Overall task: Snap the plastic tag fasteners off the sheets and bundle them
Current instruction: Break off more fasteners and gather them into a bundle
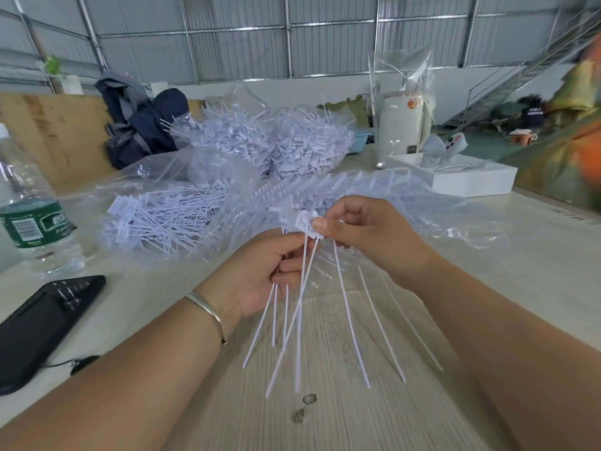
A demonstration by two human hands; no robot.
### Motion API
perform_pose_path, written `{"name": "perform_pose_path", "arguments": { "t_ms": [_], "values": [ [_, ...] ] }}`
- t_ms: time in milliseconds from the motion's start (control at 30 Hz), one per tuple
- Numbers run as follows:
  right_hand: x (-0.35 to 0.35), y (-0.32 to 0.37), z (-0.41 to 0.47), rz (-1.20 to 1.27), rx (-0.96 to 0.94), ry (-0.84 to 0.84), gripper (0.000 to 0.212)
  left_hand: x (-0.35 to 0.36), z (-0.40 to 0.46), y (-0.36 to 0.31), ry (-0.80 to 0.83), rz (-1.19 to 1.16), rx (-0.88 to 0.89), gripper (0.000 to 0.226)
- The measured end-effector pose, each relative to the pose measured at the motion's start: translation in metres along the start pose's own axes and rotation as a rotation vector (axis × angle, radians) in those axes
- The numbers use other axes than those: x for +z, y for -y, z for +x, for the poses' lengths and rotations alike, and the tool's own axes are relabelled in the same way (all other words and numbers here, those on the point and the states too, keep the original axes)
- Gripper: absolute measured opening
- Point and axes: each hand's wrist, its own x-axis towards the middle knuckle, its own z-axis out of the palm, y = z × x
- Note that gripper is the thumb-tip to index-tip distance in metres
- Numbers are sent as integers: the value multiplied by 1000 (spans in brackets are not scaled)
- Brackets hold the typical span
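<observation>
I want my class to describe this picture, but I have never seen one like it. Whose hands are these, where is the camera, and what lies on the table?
There is no machine here, only a person. One wide-angle camera worn on their head looks down at their hands. The left hand grips several thin white plastic tag fasteners by their upper ends, and the right hand pinches their flat white heads. On the pale wooden table lie clear plastic bags of loose fasteners, a clear water bottle with a green label, a black phone and a white box.
</observation>
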Motion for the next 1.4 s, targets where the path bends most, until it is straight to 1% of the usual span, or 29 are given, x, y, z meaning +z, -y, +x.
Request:
{"name": "perform_pose_path", "arguments": {
  "t_ms": [33,67,100,167,233,267,333,400,433,533,667,700,800,867,1000,1100,1233,1400],
  "values": [
    [0,-1,0,-8,3,-16,41,1,0,-1,-5,-3,6,8],
    [0,-2,1,-17,8,-30,38,-1,1,-2,-20,-12,10,6],
    [0,-3,0,-26,12,-41,35,-2,1,-3,-43,-15,4,12],
    [-1,-4,1,-34,11,-65,30,-6,2,-4,-78,-5,-17,18],
    [-1,-4,1,-29,8,-90,27,-8,2,-4,-110,1,-32,33],
    [-2,-4,1,-18,10,-103,25,-9,3,-4,-145,-13,-33,33],
    [-3,-5,1,2,24,-121,19,-10,4,-3,-233,-36,-21,23],
    [-4,-5,1,2,34,-135,10,-12,6,-4,-276,-33,-10,14],
    [-5,-5,1,3,37,-145,7,-12,6,-5,-269,-36,-10,11],
    [-7,-6,2,-24,39,-182,18,-13,4,-7,-220,-60,7,15],
    [-7,-11,3,-169,32,-202,16,-10,4,-6,-200,-52,29,6],
    [-6,-12,4,-206,22,-207,15,-10,3,-6,-207,-48,27,6],
    [-6,-13,4,-320,-13,-203,10,-11,4,-6,-242,2,31,22],
    [-4,-13,3,-375,-29,-173,8,-11,3,-7,-251,3,6,26],
    [0,-11,0,-518,-44,-89,9,-7,4,-5,-244,-90,-13,31],
    [1,-9,0,-525,-47,-65,10,-4,4,-4,-194,-52,18,31],
    [0,-8,-1,-482,-47,-54,12,-6,5,-4,-215,82,85,30],
    [3,-7,-2,-461,-40,-23,14,-8,4,0,-234,139,9,27]
  ]
}}
